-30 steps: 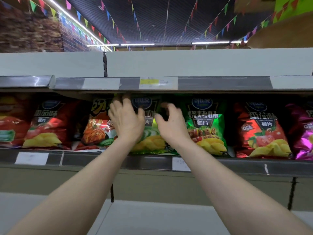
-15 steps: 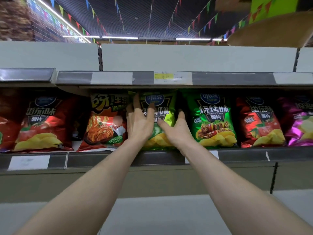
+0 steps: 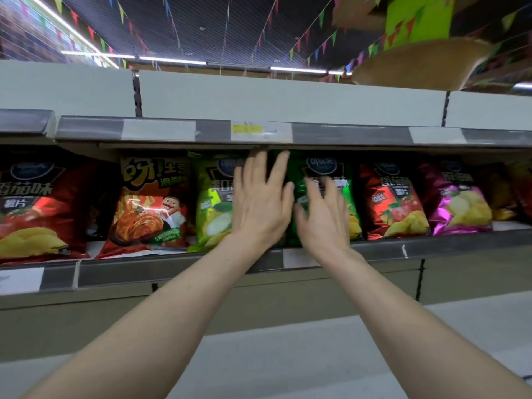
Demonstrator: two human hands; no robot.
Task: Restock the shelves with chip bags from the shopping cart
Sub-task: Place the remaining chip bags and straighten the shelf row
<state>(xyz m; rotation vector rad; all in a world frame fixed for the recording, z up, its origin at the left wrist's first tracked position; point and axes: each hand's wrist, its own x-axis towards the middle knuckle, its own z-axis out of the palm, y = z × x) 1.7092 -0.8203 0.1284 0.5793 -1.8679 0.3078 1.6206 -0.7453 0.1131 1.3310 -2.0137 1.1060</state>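
Six chip bags you can count for sure on the shelf (image 3: pixel 172 269). That's two reds, the left red bag (image 3: pixel 43 208) and the right red bag (image 3: pixel 391 203), plus one each of orange bag (image 3: pixel 149 208), lime bag (image 3: pixel 213 203), green bag (image 3: pixel 325 168) and purple bag (image 3: pixel 457 203). They stand in one row, left to right: red, orange, lime, green, red, purple. There's something more past the purple one, but it's too dark and blurry to call.

Two hands, both yours, both up at the middle of the row. Your left hand (image 3: pixel 260 203) is wide open, fingers straight and spread, lying over the right edge of the lime bag with the fingertips up by the rail (image 3: pixel 345 135) above. Your right hand (image 3: pixel 322 217) is open too, fingers spread, in front of the green bag. It's smeared, so I can't tell if it really touches. Neither hand grips anything, and the thumbs sit close together.
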